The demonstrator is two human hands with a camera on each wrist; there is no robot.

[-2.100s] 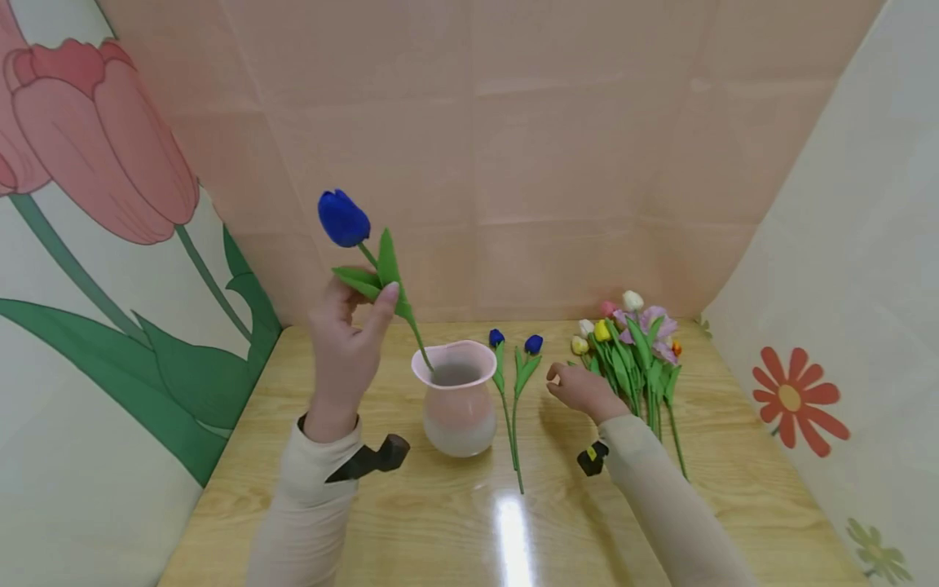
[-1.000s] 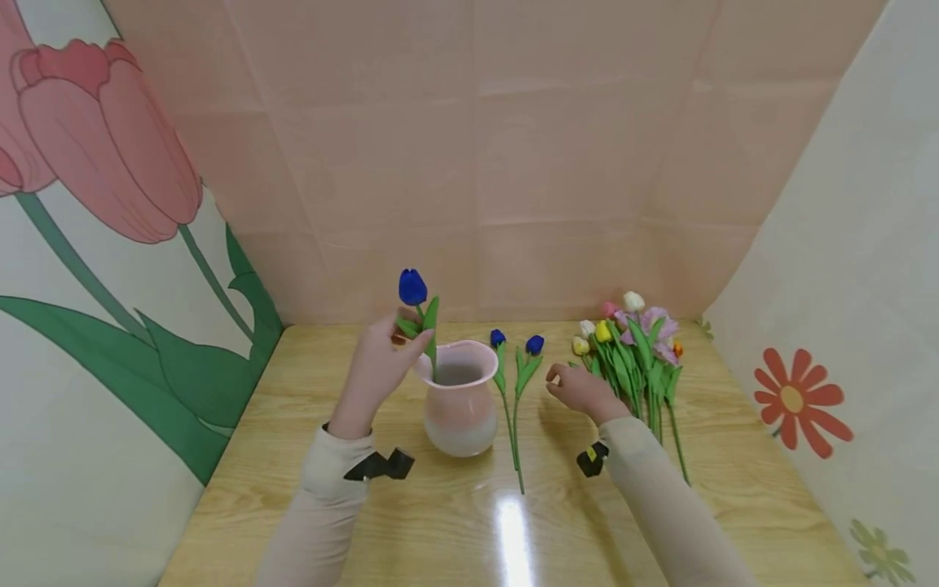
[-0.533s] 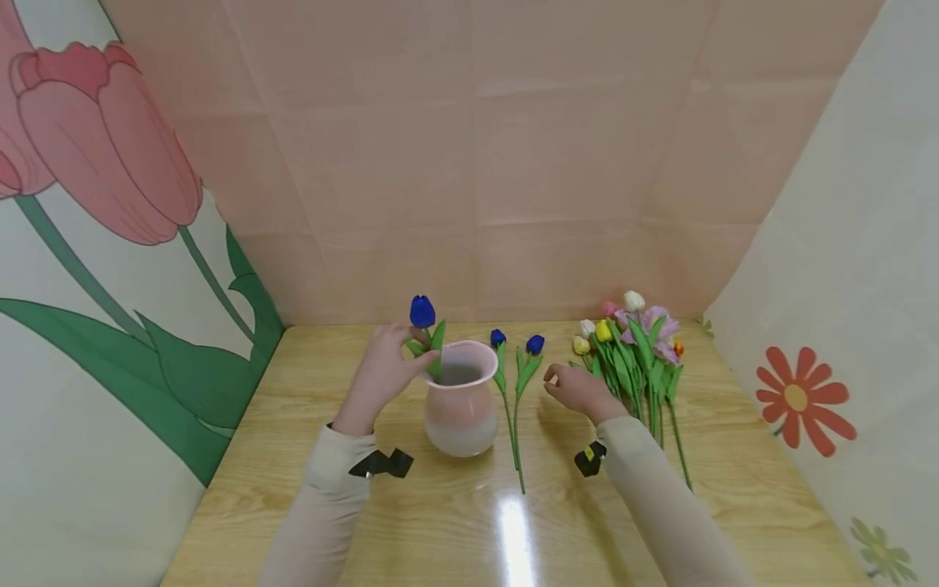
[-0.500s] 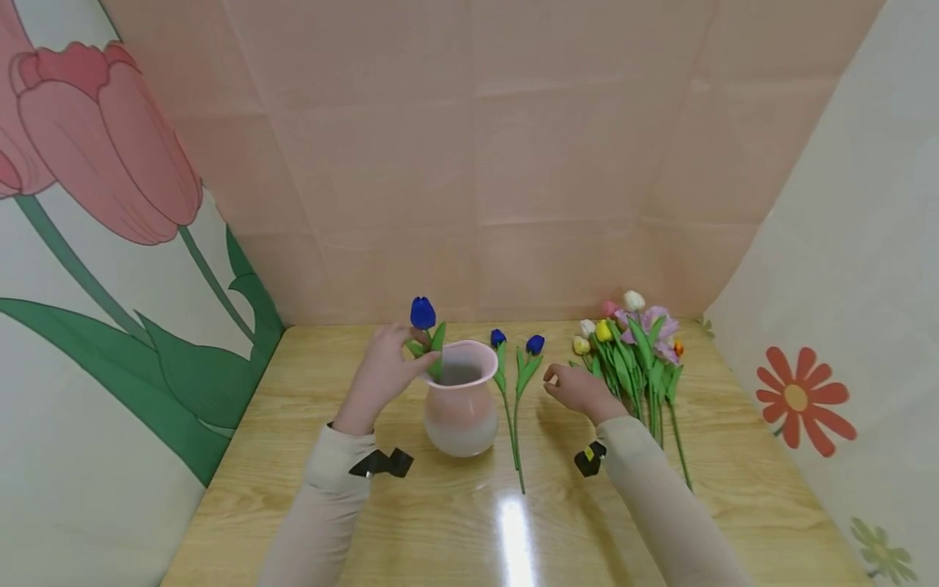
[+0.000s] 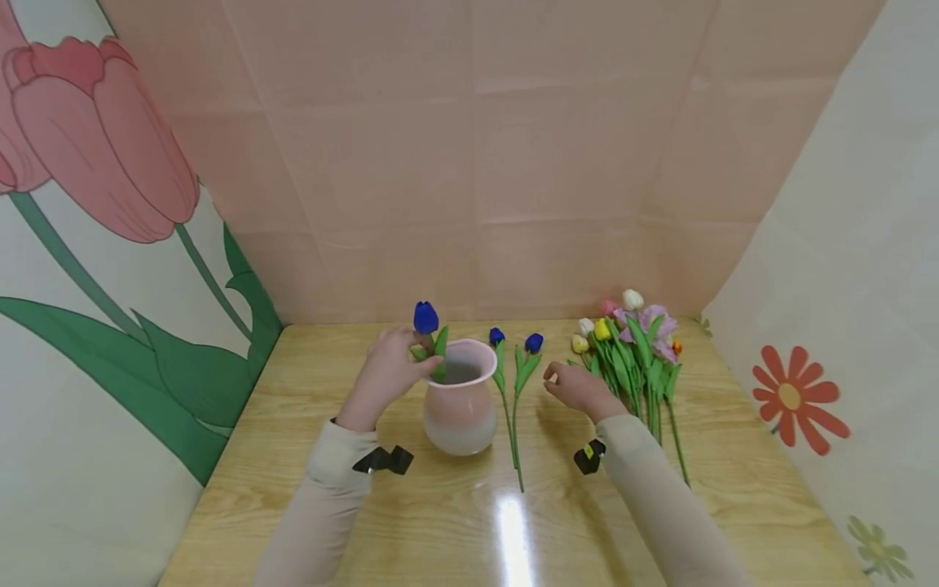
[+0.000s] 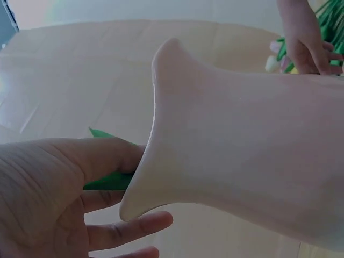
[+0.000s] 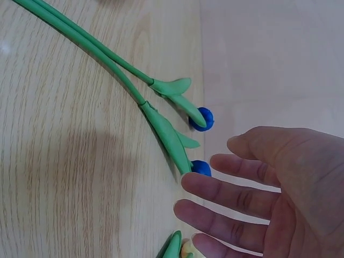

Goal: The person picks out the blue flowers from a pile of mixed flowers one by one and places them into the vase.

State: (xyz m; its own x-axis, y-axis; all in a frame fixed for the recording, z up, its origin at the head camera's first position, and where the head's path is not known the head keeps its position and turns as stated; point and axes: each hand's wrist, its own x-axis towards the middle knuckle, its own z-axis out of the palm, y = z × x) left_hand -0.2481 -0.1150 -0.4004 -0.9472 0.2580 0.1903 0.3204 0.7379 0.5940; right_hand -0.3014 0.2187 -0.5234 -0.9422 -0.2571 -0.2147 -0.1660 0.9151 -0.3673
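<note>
A blue tulip (image 5: 425, 318) stands with its stem inside the mouth of the pink-and-white vase (image 5: 460, 420). At the vase's left rim my left hand (image 5: 383, 371) pinches the tulip by its leaves, thumb against the near side. In the left wrist view a green leaf (image 6: 110, 181) shows between thumb and fingers, while the vase wall (image 6: 231, 140) hides the stem. My right hand (image 5: 583, 390) hovers over the table with loosely bent fingers and nothing in them. Left of it lie two more blue tulips (image 5: 534, 343) side by side; the right wrist view shows their stems (image 7: 102, 54).
A bunch of mixed flowers (image 5: 638, 350), white, yellow, pink, lilac and orange, lies behind and right of my right hand. The wooden table (image 5: 425, 530) meets a pink backdrop (image 5: 469, 163) at the back. Printed flower panels stand at both sides.
My left hand has come down and right to the vase, lowering the blue tulip deeper into it. My right hand has stayed almost still, and the two lying tulips have not moved.
</note>
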